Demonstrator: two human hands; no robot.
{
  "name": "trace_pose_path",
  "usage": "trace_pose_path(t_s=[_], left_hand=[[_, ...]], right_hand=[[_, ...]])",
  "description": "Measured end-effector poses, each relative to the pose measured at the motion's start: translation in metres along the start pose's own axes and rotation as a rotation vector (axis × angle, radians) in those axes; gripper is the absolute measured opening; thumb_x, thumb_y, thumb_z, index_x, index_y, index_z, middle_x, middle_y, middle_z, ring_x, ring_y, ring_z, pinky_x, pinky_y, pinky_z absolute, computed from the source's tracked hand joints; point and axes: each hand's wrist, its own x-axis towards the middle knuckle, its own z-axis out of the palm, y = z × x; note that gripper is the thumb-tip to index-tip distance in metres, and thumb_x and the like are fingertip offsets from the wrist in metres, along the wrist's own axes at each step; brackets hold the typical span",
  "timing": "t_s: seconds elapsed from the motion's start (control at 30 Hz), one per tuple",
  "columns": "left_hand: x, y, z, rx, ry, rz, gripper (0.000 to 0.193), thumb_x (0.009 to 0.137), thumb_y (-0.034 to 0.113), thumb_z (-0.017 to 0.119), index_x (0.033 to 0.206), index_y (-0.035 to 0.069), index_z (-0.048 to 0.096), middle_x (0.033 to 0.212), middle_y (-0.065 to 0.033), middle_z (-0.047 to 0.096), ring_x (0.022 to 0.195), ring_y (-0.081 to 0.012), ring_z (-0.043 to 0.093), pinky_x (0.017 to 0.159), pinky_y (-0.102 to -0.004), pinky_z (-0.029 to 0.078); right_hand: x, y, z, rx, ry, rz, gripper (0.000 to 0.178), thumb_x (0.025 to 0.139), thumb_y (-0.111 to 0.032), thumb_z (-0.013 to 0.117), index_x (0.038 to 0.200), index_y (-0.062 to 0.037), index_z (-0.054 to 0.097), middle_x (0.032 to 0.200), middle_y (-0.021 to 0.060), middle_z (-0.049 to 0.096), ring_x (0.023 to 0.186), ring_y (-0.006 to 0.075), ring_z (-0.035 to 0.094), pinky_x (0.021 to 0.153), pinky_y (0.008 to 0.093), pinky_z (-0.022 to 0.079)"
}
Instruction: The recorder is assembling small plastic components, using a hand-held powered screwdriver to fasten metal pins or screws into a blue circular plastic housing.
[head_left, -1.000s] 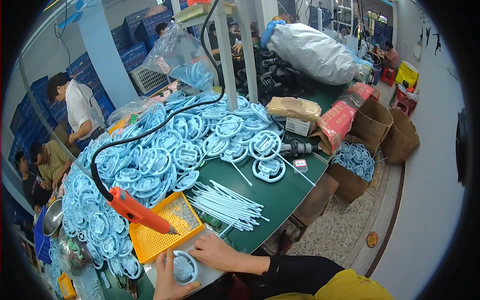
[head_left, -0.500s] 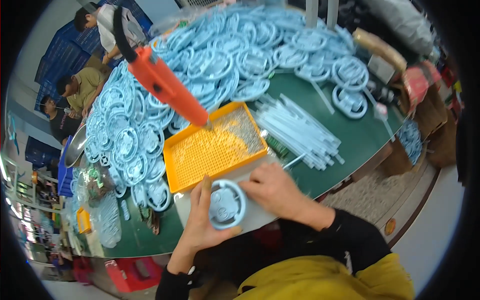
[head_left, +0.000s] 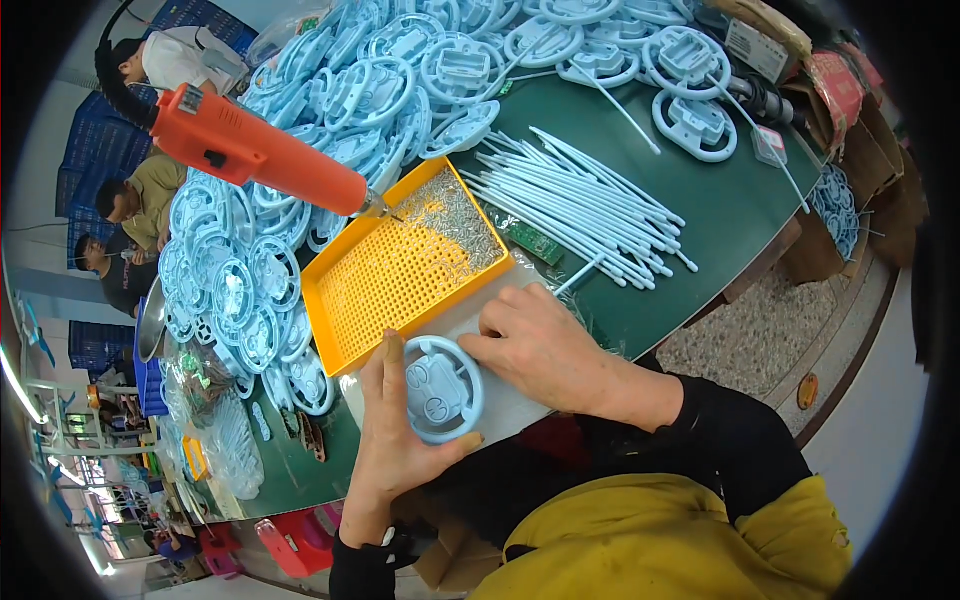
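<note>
Head cam, only view here: compared with half a second ago the picture has swung a bit, but the grip looks the same. Left hand (head_left: 395, 445) is half open around the blue wheel (head_left: 440, 388), thumb and fingers on its rim; right hand (head_left: 545, 350) is curled, fingertips at the wheel's upper right. The wheel's over the white sheet (head_left: 515, 408) by the worktop (head_left: 715, 230) edge, yellow tray (head_left: 365, 300) just beyond, orange screwdriver (head_left: 265, 155) above that. Bare green runs right of the pale sticks (head_left: 580, 210) to the edge; wheel pile (head_left: 380, 90) crowds the far side.
</note>
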Motion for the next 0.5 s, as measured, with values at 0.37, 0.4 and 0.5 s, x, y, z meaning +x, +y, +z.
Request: trace_pose_path(t_s=[0.37, 0.4, 0.5], left_hand=[[-0.0038, 0.0105, 0.0045, 0.018, -0.004, -0.111, 0.138, 0.056, 0.033, 0.096, 0.160, 0.005, 0.009, 0.147, -0.0255, 0.030, 0.135, -0.0413, 0.036, 0.112, -0.0470, 0.037], [-0.0041, 0.0103, 0.0061, 0.015, -0.003, -0.116, 0.138, 0.056, 0.033, 0.096, 0.160, 0.005, 0.009, 0.147, -0.0255, 0.030, 0.135, -0.0413, 0.036, 0.112, -0.0470, 0.037], [-0.0021, 0.0085, 0.0081, 0.038, -0.033, -0.132, 0.127, 0.062, 0.036, 0.093, 0.159, 0.003, 0.017, 0.148, -0.0271, 0.028, 0.136, -0.0427, 0.035, 0.112, -0.0466, 0.035]], right_hand=[[-0.0020, 0.0001, 0.0003, -0.018, -0.014, -0.003, 0.018, 0.085, -0.016, 0.063, 0.101, -0.0133, 0.071, 0.085, 0.0007, 0.053, 0.088, 0.0200, 0.052, 0.076, 0.0361, 0.040], [-0.0021, 0.0006, -0.0001, -0.017, -0.016, 0.001, 0.019, 0.085, -0.015, 0.063, 0.102, -0.0132, 0.071, 0.085, 0.0007, 0.054, 0.088, 0.0200, 0.053, 0.076, 0.0361, 0.040], [0.0006, 0.0032, -0.0038, -0.019, -0.036, 0.004, 0.021, 0.084, -0.015, 0.064, 0.104, -0.0131, 0.071, 0.085, 0.0006, 0.054, 0.087, 0.0198, 0.053, 0.076, 0.0361, 0.040]])
